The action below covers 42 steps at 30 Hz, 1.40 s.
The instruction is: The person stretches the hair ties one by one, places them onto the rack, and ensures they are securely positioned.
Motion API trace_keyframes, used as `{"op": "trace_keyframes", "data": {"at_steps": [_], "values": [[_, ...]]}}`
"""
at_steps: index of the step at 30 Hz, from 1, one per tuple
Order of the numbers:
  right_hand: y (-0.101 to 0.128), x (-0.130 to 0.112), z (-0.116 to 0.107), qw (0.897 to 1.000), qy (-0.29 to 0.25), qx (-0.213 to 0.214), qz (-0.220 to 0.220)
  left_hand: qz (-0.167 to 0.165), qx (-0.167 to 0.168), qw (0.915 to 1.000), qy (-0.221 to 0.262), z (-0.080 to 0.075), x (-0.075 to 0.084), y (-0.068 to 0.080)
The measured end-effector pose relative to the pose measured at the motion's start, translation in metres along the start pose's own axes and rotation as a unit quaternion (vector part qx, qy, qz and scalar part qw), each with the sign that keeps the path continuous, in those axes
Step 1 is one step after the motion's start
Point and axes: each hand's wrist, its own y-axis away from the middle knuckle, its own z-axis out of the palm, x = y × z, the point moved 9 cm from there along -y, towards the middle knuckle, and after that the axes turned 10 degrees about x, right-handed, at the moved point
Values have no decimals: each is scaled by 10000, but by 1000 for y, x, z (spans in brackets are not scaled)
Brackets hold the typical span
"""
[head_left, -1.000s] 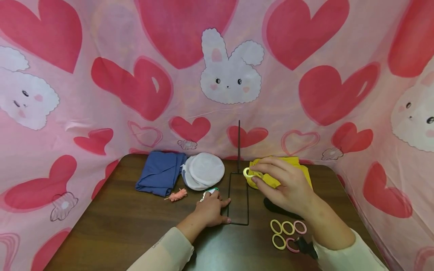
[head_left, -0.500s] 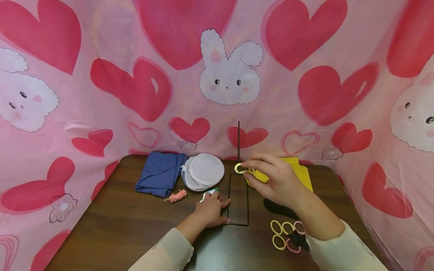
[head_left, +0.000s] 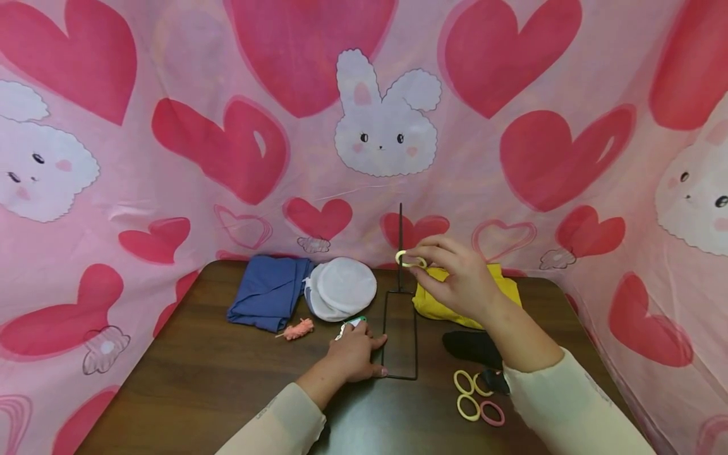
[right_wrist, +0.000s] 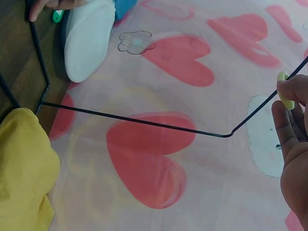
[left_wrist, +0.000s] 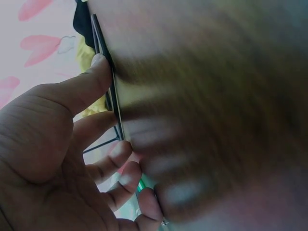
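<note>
**Yellow hair tie pinched beside the upright wire, base pinned flat**

The right hand [head_left: 461, 278] pinches a yellow hair tie [head_left: 409, 259] between thumb and fingertips, holding it up off the table just beside the upper part of the thin black wire stand [head_left: 400, 253]. The loop is held roughly flat and open, which suits a ring meant to face a rod's tip. Whether it touches the wire cannot be told.

The left hand [head_left: 355, 354] lies on the table with fingers spread, pressing on the near left corner of the stand's rectangular base; this looks like a steadying hold, keeping the light frame from tipping. It grips nothing.

Behind the right hand lies a yellow cloth [head_left: 500, 294]. Near the right forearm sit loose hair ties [head_left: 469, 392], yellow and pink, within easy reach. Left of the stand are white round pads [head_left: 344, 287], a blue cloth [head_left: 267, 291] and a small pink tuft [head_left: 298, 327].
</note>
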Motion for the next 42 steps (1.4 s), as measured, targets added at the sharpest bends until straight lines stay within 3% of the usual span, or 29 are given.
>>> {"op": "trace_keyframes", "data": {"at_steps": [14, 29, 42], "values": [[-13, 43, 15, 9993, 47, 239, 296, -32, -100, 9999, 101, -2, 3, 2], [-22, 98, 29, 9876, -261, 386, 1497, -40, -132, 9999, 72, 2, 0, 0], [1, 108, 24, 9812, -114, 117, 1923, -55, -128, 9999, -16, -2, 2, 1]]}}
